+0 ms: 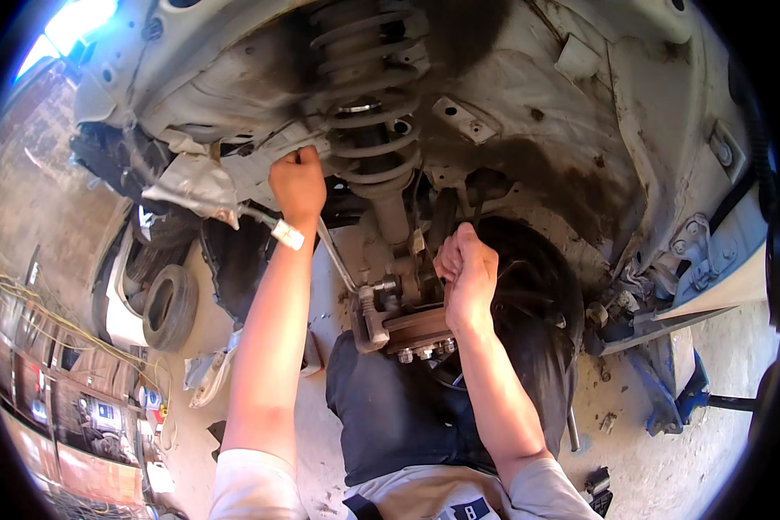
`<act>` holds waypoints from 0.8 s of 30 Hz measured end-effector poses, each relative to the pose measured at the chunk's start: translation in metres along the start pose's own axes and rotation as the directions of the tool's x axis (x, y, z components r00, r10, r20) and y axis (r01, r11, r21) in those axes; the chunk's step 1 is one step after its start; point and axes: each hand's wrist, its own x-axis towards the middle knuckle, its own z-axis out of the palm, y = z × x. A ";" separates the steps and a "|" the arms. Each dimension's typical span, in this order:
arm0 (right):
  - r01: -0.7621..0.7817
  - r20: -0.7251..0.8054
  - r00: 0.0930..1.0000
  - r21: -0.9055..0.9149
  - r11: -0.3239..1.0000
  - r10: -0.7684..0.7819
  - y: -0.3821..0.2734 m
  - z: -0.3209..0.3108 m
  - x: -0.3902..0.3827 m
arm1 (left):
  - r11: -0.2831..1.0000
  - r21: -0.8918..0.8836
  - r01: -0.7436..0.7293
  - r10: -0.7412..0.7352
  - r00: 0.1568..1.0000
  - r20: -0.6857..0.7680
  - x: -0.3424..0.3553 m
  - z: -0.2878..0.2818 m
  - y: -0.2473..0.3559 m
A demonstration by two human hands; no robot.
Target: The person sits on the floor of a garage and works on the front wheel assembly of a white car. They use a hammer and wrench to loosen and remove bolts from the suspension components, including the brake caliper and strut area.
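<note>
My left hand [298, 185] is raised and closed beside the coil spring [377, 130]. A slim shiny socket wrench [337, 256] runs from under this hand down to a bolt at the steering knuckle; the grip end is hidden by the hand. My right hand [469, 270] is closed right of the strut [390, 212], thumb on top; a thin dark rod shows above it, and what the fingers hold is hidden. Between my forearms sits the rusty brake disc [418, 326], seen edge-on, with wheel studs [426, 353] facing me.
A white connector [287, 234] on a loose cable hangs by my left wrist. Behind my right forearm lies a black tyre [537, 277]. Another tyre [170, 306] stands at the left. A blue jack stand [667, 390] is at the right, under the body panel [719, 286].
</note>
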 end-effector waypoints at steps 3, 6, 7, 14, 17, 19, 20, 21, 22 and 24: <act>-0.003 0.010 1.000 0.007 1.000 0.003 0.001 -0.007 0.002 | 0.986 0.115 0.120 -0.130 0.988 0.083 0.016 0.035 -0.024; -0.012 0.027 1.000 0.014 1.000 0.012 0.002 -0.002 -0.004 | 0.955 0.249 0.164 -0.204 0.968 0.144 0.025 0.063 -0.086; -0.019 0.031 0.999 0.024 1.000 0.018 0.003 -0.001 -0.006 | 0.944 0.271 0.187 -0.236 0.958 0.164 0.032 0.067 -0.089; 0.020 0.048 0.999 -0.008 1.000 -0.019 0.004 -0.006 0.005 | 0.931 0.050 0.361 -0.363 0.907 0.215 0.024 0.063 -0.072; 0.063 0.026 0.998 -0.031 0.998 -0.062 0.009 -0.010 -0.002 | 0.592 -0.364 0.719 -0.498 0.682 0.536 -0.004 0.031 -0.069; 0.091 0.004 0.996 -0.049 0.995 -0.091 0.011 -0.002 0.002 | 0.336 -0.431 0.838 -0.459 0.545 0.702 -0.020 0.015 -0.074; 0.091 0.012 0.996 -0.055 0.994 -0.090 0.011 0.000 0.004 | 0.317 -0.445 0.838 -0.466 0.546 0.696 -0.021 0.002 -0.066; 0.097 0.018 0.995 -0.060 0.993 -0.096 0.012 0.002 0.005 | 0.351 -0.479 0.805 -0.495 0.593 0.635 -0.024 -0.006 -0.063; 0.104 0.026 0.994 -0.066 0.992 -0.103 0.013 0.004 0.005 | 0.404 -0.506 0.762 -0.494 0.648 0.580 -0.022 -0.011 -0.066; 0.112 0.060 0.993 -0.102 0.988 -0.106 0.013 -0.001 0.006 | 0.437 -0.552 0.710 -0.514 0.701 0.494 -0.023 -0.025 -0.055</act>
